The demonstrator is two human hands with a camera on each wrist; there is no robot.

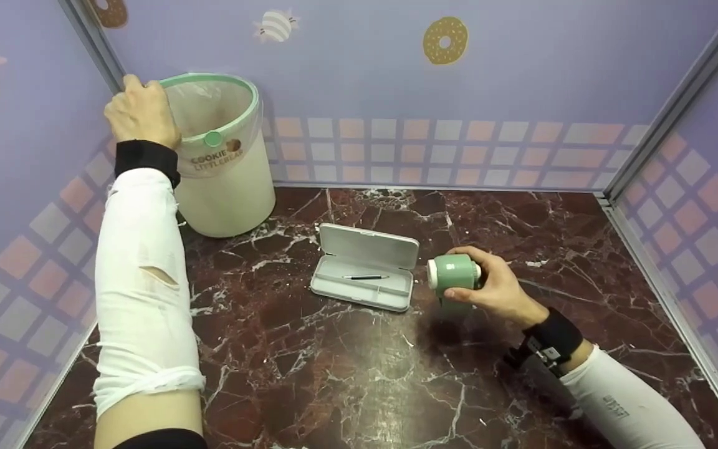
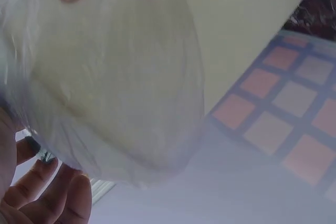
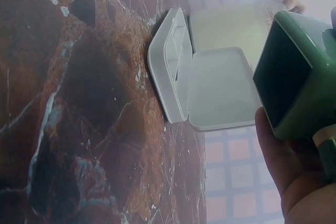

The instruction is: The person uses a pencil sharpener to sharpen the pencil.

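Note:
My left hand (image 1: 141, 112) grips the left side of the rim of a cream trash bin (image 1: 228, 199) with a mint-green ring round its top. A clear plastic liner (image 2: 131, 103) hangs over the bin's outside, and curled fingers (image 2: 47, 192) show beside it in the left wrist view. My right hand (image 1: 502, 290) holds a green desktop pencil sharpener (image 1: 457, 272) between thumb and fingers, above the tabletop; its dark, square underside faces the right wrist camera. Left of it lies an open grey-white pencil case (image 1: 368, 246), lid raised, with a dark pen (image 1: 364, 277) inside.
The tabletop (image 1: 334, 386) is dark red marble pattern with pale veins and small white specks. Purple panels enclose it at the back (image 1: 359, 68), left and right (image 1: 714, 206). The bin stands in the back left corner, close to the panels.

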